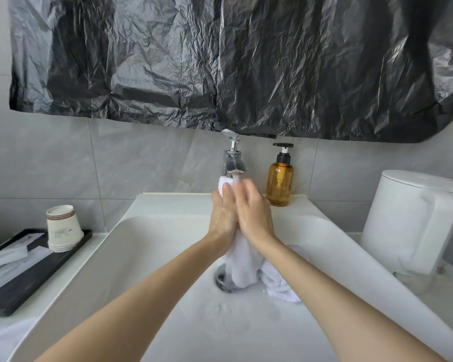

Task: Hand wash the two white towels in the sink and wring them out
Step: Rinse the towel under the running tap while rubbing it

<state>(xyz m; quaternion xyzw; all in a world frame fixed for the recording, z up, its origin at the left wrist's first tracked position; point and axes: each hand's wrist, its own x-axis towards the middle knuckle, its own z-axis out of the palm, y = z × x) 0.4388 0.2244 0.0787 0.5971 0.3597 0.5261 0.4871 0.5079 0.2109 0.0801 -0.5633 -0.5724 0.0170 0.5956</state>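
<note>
Both hands are up under the tap: left hand (221, 218) and right hand (254, 214) are palm to palm w/ fingers mostly straight. They press one white towel (242, 262) flat btwn them rather than gripping it in a fist. The towel's top end pokes out above the fingertips, right at the tap (233, 163) spout, where water (236, 178) runs onto it. The rest hangs from below the wrists down to the sink (147, 246) floor, by the drain (221, 279). The second towel (280, 286) lies bunched in the basin just right of it, touching or nearly so.

The step looks like rubbing/rinsing towel no. 1. To do it well, imo:
- Slide the palms against each other w/ firm pressure so cloth rubs on cloth.
- Feed the hanging part up bit by bit so the whole length passes under the water.
- Work low over the basin to cut splash.

The soap bottle (279, 178) stands close on the right if needed. Wringing isn't done yet, and the other towel needs the same wash.
</note>
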